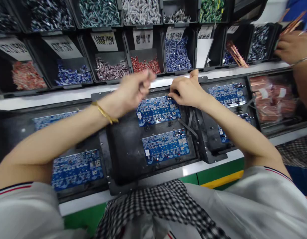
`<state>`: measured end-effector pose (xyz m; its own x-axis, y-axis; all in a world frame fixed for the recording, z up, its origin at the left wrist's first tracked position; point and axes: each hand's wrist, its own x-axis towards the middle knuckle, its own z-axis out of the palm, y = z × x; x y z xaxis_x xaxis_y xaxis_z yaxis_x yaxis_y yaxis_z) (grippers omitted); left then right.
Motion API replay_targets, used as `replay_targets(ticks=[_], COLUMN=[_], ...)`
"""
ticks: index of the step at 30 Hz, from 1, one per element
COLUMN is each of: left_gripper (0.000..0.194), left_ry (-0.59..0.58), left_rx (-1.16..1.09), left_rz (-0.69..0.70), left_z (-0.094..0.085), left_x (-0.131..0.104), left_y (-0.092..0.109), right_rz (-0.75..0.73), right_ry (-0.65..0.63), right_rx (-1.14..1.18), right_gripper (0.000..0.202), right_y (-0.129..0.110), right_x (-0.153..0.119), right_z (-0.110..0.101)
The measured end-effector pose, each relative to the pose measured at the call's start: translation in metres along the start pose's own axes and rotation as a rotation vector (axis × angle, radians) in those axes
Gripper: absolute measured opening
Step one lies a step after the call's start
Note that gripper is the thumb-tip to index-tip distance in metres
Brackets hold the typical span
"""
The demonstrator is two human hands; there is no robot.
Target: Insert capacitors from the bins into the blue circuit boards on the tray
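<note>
A blue circuit board lies in the upper part of the black tray in front of me, with a second blue board below it. My right hand is at the upper right corner of the upper board, thumb and fingers pinched together; anything between them is hidden. Blurred by motion, my left hand hangs above the upper left of that board. Its fingers are closed near a small dark item at the tips that I cannot make out. Just behind my hands stands a bin of red parts.
Labelled bins of small parts, such as blue ones, line the back. Neighbouring trays hold more boards on both sides. At the right, another person's hand holds copper-coloured pieces above bagged copper parts.
</note>
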<state>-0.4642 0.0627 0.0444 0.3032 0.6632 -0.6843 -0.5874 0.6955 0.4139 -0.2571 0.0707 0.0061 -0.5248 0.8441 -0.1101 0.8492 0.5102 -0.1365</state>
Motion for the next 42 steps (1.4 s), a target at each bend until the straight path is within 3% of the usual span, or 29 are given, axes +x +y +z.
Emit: replay_targets(ticks=[3, 7, 10, 12, 18, 22, 34, 39, 42], left_gripper=[0.030, 0.025, 0.021, 0.023, 0.021, 0.029, 0.013, 0.025, 0.029], left_ry=[-0.037, -0.054, -0.093, -0.102, -0.076, -0.143, -0.097, -0.058, -0.041], left_rx=[0.136, 0.156, 0.129, 0.130, 0.263, 0.353, 0.259, 0.232, 0.228], left_rz=[-0.047, -0.035, -0.011, -0.053, -0.113, -0.127, -0.106, -0.136, -0.131], left_z=[-0.016, -0.017, -0.010, -0.008, -0.018, -0.022, -0.025, -0.026, -0.026], left_x=[-0.016, -0.025, -0.028, -0.029, -0.031, -0.033, -0.031, -0.030, -0.031], left_y=[-0.051, -0.074, -0.076, -0.075, -0.077, -0.082, -0.086, -0.088, -0.091], right_rz=[0.064, 0.015, -0.003, -0.006, -0.056, -0.100, -0.120, -0.078, 0.008], right_ry=[0.085, 0.110, 0.141, 0.156, 0.019, -0.021, -0.061, -0.063, 0.024], right_rx=[0.114, 0.350, 0.310, 0.220, 0.028, 0.024, 0.039, -0.018, 0.011], right_gripper=[0.027, 0.025, 0.022, 0.021, 0.020, 0.018, 0.019, 0.022, 0.024], right_y=[-0.018, -0.051, -0.063, -0.056, 0.006, 0.024, 0.022, 0.015, -0.003], right_x=[-0.015, -0.039, -0.051, -0.052, -0.033, -0.024, -0.025, -0.029, -0.040], right_z=[-0.008, -0.021, -0.028, -0.029, -0.011, 0.003, 0.000, -0.002, -0.007])
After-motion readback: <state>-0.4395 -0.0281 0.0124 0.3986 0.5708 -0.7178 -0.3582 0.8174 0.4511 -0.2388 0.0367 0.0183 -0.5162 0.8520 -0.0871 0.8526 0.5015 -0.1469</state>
